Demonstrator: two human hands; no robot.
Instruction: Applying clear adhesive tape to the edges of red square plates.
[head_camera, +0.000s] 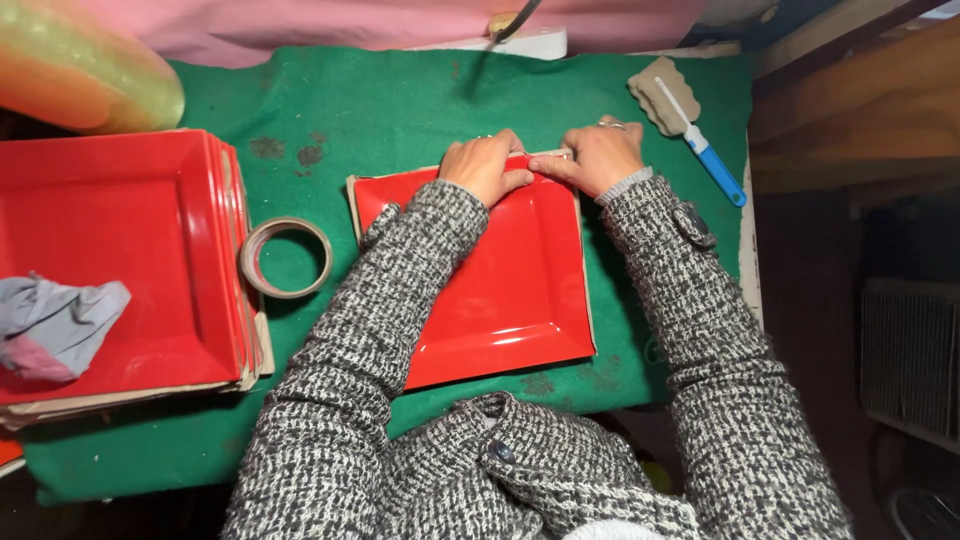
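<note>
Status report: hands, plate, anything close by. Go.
Left hand and right hand both pressing the far edge of red square plate. Tape roll left, apart. Blue-handled tool right, apart.

The person wears a thick woven coat in a black-and-white fleck, a coarse tweed pattern that reads grey from above. Both sleeves are long and roomy, and each carries a small buttoned strap tab near the cuff. A paler ribbed knit cuff shows under the right sleeve at the wrist. A dark round button sits on the coat front by the collar fold. The left hand (487, 165) is bare; the right hand (600, 155) wears a ring on one finger
</note>
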